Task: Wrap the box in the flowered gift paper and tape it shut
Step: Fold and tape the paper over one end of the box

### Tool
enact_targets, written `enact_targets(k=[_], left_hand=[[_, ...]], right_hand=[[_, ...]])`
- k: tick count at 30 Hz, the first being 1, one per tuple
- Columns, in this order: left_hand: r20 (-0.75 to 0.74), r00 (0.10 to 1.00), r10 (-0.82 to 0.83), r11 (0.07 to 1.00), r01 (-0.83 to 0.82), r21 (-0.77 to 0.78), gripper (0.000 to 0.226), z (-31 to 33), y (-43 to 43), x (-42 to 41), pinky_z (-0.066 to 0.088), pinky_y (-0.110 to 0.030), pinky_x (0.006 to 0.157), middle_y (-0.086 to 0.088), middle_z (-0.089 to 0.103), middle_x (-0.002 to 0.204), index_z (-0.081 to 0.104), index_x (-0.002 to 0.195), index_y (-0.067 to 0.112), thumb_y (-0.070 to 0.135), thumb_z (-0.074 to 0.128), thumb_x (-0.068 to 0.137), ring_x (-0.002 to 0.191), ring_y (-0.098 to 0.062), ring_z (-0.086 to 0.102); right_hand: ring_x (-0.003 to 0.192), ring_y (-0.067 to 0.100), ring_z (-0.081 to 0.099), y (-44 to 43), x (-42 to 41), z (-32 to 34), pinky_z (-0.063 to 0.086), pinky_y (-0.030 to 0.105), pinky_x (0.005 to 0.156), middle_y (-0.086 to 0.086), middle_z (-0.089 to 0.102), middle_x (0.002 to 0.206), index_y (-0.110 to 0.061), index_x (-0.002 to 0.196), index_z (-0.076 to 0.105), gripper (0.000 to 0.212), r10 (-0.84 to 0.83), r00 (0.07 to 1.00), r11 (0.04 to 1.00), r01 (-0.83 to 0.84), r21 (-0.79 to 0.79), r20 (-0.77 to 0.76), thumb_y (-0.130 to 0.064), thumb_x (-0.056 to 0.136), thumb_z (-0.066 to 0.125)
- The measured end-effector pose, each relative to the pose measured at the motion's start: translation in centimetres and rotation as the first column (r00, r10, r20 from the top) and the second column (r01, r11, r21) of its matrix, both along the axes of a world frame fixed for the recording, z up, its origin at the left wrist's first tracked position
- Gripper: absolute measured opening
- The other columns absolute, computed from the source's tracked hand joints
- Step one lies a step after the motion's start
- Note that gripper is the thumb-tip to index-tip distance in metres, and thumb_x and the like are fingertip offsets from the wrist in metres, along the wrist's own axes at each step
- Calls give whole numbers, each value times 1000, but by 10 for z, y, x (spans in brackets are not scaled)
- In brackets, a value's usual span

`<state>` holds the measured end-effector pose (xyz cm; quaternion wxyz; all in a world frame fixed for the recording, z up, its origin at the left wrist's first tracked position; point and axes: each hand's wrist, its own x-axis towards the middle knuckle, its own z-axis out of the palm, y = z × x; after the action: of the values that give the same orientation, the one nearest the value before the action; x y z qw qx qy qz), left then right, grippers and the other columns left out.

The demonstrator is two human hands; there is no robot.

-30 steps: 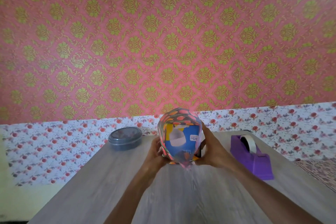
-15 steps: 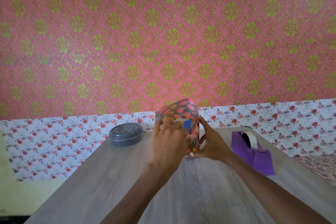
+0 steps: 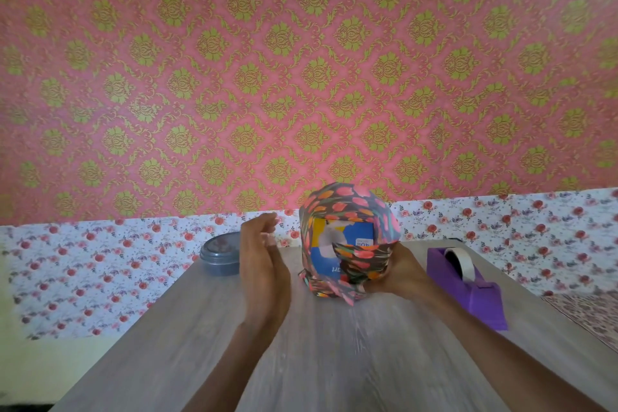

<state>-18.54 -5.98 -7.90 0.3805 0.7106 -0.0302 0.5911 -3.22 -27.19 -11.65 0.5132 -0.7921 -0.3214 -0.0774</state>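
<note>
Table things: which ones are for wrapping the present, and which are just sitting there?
For the job: blue box, held by the right hand; flowered gift paper round it; purple tape dispenser.
Just lying about: grey lidded tub.

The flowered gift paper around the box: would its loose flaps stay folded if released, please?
Probably not: the gift paper bulges in curves above the box rather than creasing flat, so it looks springy. The flap at the bottom sticks out loosely. It likely unfolds unless the right hand holds it.
</note>
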Motion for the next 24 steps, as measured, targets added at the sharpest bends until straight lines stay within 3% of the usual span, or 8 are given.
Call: enact_targets(k=[2, 4, 7, 10, 13, 16, 19, 24], left_hand=[[-275, 960, -50, 999, 46, -22, 69, -18, 20, 18, 42, -26, 90, 3, 53, 121, 41, 126, 32, -20, 44, 80, 111, -19, 54], [-568, 805, -173, 978, 211, 1, 75, -30, 29, 31, 42, -26, 92, 2, 48, 133, 34, 134, 30, -8, 67, 79, 118, -20, 51], [-680, 537, -500, 842, 484, -237, 85, -41, 19, 41, 50, -24, 88, 7, 50, 133, 34, 134, 32, 2, 83, 72, 114, -8, 53], [-564, 658, -498, 865, 419, -276, 68, -46, 4, 51, 54, -21, 79, 8, 63, 116, 46, 115, 37, 9, 87, 68, 96, -1, 63], [-505, 779, -372, 928, 296, -227, 51, -43, -4, 57, 49, -10, 70, 16, 70, 99, 58, 108, 35, 28, 89, 68, 86, 9, 65], [-491, 799, -347, 930, 226, -291, 59, -45, -7, 66, 58, -28, 79, 9, 72, 102, 67, 107, 35, 56, 89, 56, 92, -3, 69], [-501, 817, -287, 933, 120, -338, 72, -58, -1, 81, 59, -38, 79, 5, 71, 100, 70, 104, 35, 78, 80, 47, 90, -7, 69], [-475, 838, -268, 925, 86, -370, 74, -50, -12, 72, 60, -35, 77, 9, 72, 98, 69, 103, 33, 78, 78, 46, 87, -4, 69]], right_hand=[[77, -14, 64, -2, 3, 2, 46, 5, 66, -31, 70, 81, 2, 108, 65, 73, 11, 1000, 1000, -10, 11, -13, -13, 42, 94], [81, -14, 65, -4, 2, 4, 47, 6, 69, -30, 71, 85, 1, 110, 66, 75, 31, 999, 999, -31, 5, -9, -13, 43, 95], [82, -13, 65, -4, -3, 5, 49, 7, 71, -29, 72, 84, 2, 111, 65, 64, 68, 998, 998, -68, -4, -13, 12, 53, 89], [80, -15, 64, -6, -3, 6, 48, 7, 71, -30, 71, 80, -12, 110, 64, 64, 81, 996, 997, -82, -3, -44, 20, 57, 83], [96, -5, 67, -9, -5, 9, 51, 16, 83, -20, 74, 98, -27, 110, 66, 66, 84, 995, 993, -88, -85, -44, -6, 56, 95], [102, 4, 67, -8, -6, 13, 55, 25, 86, -13, 71, 110, -34, 129, 49, 89, 78, 994, 994, -83, -68, -71, -25, 55, 97], [100, 5, 66, -2, -15, 19, 53, 17, 81, -12, 71, 106, -38, 124, 50, 69, 70, 995, 997, -73, -38, -76, -26, 69, 90], [96, -7, 62, 11, -25, 21, 44, 7, 74, -22, 69, 100, -36, 107, 61, 36, -54, 991, 985, 73, 154, -122, -29, 79, 81]])
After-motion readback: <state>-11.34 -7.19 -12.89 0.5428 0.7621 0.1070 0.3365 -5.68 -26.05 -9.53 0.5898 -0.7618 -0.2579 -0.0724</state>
